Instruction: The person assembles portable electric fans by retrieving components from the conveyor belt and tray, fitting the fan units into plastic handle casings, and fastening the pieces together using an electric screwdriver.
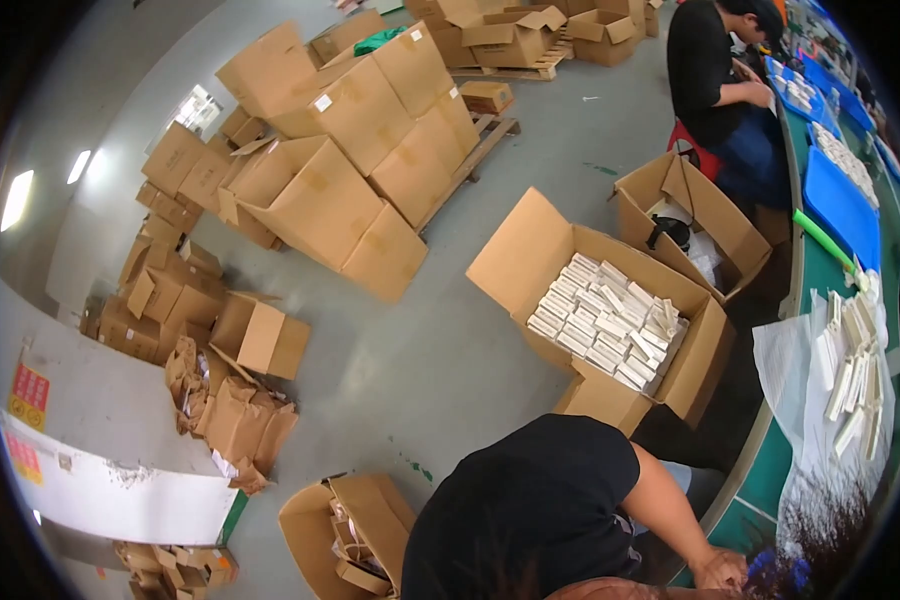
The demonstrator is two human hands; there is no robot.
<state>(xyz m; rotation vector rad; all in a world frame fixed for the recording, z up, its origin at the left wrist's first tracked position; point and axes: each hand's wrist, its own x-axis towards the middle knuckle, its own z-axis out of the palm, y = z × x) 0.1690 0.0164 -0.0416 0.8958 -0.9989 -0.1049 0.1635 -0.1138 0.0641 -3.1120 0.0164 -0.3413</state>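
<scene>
My left hand (720,568) is at the bottom right, by the edge of the green worktable (755,497). Its fingers are curled together, and whatever they hold is hidden. Only a strip of my right forearm shows along the bottom edge; the hand itself is out of sight. Dark strands of hair and a blurred blue patch (785,572) lie just beside the left hand. Further up the table, several slim white boxes (850,385) are heaped on a translucent plastic sheet (785,355).
An open carton (705,365) full of white boxes stands beside the table, with another open carton (635,215) behind it. A co-worker (715,80) sits further along, near blue trays (838,215). Stacked cartons (370,115) rest on a pallet (470,170). Crumpled brown paper (245,420) lies left.
</scene>
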